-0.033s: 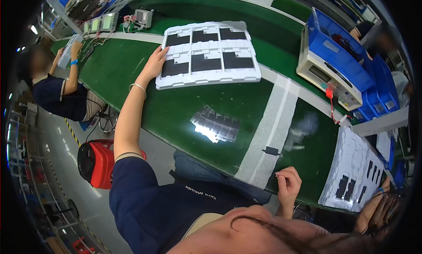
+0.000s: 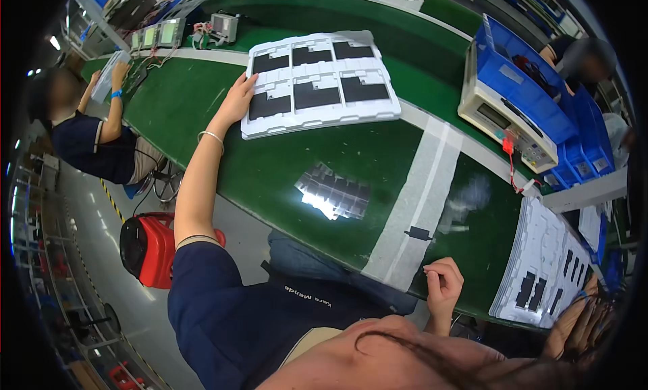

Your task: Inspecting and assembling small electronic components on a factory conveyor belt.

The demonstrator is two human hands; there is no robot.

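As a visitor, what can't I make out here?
All in the head view:
Inside of the right hand: its own curled fingers cover it, so I can't tell whether it holds anything.
Underside of the white tray: hidden by the tray itself, which the left hand touches.
Bottom of the blue bin: its walls hide it.
Screen on the beige box: too small to read.
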